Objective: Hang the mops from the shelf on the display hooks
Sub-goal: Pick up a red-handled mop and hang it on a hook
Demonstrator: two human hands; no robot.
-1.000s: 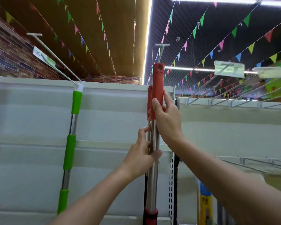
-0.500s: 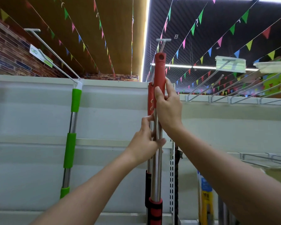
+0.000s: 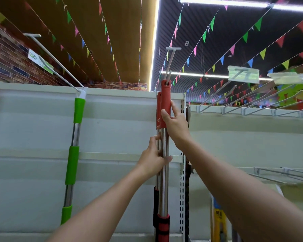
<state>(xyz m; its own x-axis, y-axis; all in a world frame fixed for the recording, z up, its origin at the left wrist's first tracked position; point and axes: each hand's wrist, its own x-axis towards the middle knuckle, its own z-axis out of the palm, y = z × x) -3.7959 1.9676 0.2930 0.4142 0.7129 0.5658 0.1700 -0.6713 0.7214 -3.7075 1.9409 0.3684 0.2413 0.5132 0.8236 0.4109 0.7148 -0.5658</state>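
I hold a red-handled mop [image 3: 165,102] upright against the white display panel. Its red top end touches the tip of a long white display hook [image 3: 171,63] that sticks out toward me. My right hand [image 3: 175,124] grips the red handle sleeve. My left hand [image 3: 154,160] grips the steel pole lower down. A second red-handled mop [image 3: 158,109] hangs just behind, mostly hidden. A green-handled mop [image 3: 76,137] hangs on another hook [image 3: 58,65] to the left.
The white back panel [image 3: 119,119] carries a horizontal rail. A perforated upright [image 3: 182,189] stands right of the mops. Several bare wire hooks [image 3: 248,103] jut out at upper right, one with a price tag [image 3: 243,74]. Yellow packages [image 3: 219,219] stand at lower right.
Both hands have raised the red-handled mop, bringing its top end up to the hook tip. The view has tilted slightly.
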